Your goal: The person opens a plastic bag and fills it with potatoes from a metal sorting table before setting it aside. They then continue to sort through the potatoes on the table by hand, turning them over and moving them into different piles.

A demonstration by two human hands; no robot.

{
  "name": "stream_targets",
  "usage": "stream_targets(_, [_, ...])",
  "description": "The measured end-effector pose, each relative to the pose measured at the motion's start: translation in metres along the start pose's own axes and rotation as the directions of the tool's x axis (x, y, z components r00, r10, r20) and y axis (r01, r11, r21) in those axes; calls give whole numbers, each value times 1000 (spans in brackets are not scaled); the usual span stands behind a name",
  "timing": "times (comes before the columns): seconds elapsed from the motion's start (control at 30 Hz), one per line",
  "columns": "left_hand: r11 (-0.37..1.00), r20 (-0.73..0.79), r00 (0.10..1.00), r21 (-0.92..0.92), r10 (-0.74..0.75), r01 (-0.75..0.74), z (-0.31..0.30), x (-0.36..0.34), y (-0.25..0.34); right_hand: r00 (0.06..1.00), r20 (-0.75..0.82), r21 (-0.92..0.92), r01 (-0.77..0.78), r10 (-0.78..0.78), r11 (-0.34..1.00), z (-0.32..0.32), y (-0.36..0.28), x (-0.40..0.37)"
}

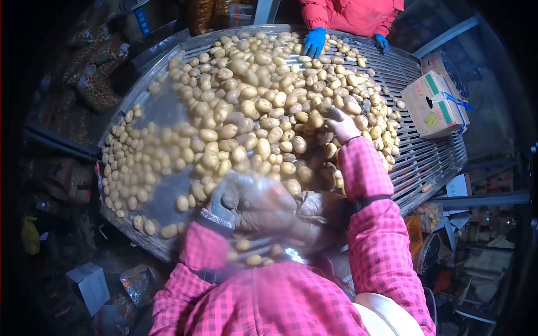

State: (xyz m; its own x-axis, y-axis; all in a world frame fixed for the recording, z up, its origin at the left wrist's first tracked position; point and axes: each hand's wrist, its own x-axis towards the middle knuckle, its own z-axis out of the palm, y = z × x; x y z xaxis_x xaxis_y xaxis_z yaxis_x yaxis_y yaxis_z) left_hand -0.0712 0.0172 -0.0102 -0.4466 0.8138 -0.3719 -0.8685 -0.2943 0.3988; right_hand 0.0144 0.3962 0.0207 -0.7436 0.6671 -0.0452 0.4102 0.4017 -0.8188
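Many potatoes (pixel 263 148) lie around the right hand (pixel 343 126) and beside the left hand (pixel 225 200), both grips unclear.

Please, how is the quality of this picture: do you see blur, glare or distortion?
Head view, throughout: the outline of the slatted table bows, suggesting wide-lens distortion; corners fall dark; haze softens the potatoes left of centre; the left hand looks smeared; a small white glare spot shows just above the pink jacket.
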Motion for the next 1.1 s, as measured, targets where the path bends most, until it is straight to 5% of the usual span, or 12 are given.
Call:
stream_targets(0.03, [1000, -10, 1000, -13, -6, 5, 4, -3, 1, 998, 61, 336, -36, 16, 941, -5, -21, -2])
stream_targets(0.13, [999, -97, 994, -27, -44, 42, 12, -12, 4, 991, -130, -461, -38, -25, 887, -12, -34, -15])
stream_targets(0.2, [998, -114, 991, -26, -65, 62, 11, -10, 5, 985, -40, -898, -110, 169, 427, 3, -9, -10])
stream_targets(0.23, [998, -118, 991, -29, -61, 58, 8, -9, 3, 985, 147, -941, 112, 88, 320, 7, -18, -23])
stream_targets(0.3, [969, -52, 995, 239, 82, -67, 1, -8, -5, 993, 68, -953, 35, 97, 302, 17, -13, -24])
stream_targets(0.37, [162, 332, 863, 895, 381, -416, -10, -15, -10, 981, 75, -968, 29, 177, 248, 21, -13, -14])
stream_targets(0.5, [597, 237, 952, 741, 195, -307, 7, -20, -4, 938, 88, -984, 30, 336, 175, 20, -20, 0])
stream_targets(0.77, [763, 220, 962, 591, 160, -261, 3, -15, 1, 939, 71, -994, 37, 337, 105, 17, -38, -8])
stream_targets(0.83, [932, 133, 991, 354, 34, -80, 14, -16, 13, 912, 117, -987, 62, 394, 150, 15, -31, -6])
stream_targets(0.9, [923, 179, 981, 359, 80, -141, 27, -11, 29, 928, 146, -976, 80, 342, 200, 3, -23, -9])
stream_targets(1.0, [971, 230, 957, 122, 175, -207, 55, 0, 41, 901, 240, -809, -20, 361, 587, -24, -27, -18])
stream_targets(1.1, [993, 133, 988, 79, 75, -86, 58, 17, 30, 854, 355, -706, -21, 380, 708, -46, -20, -22])
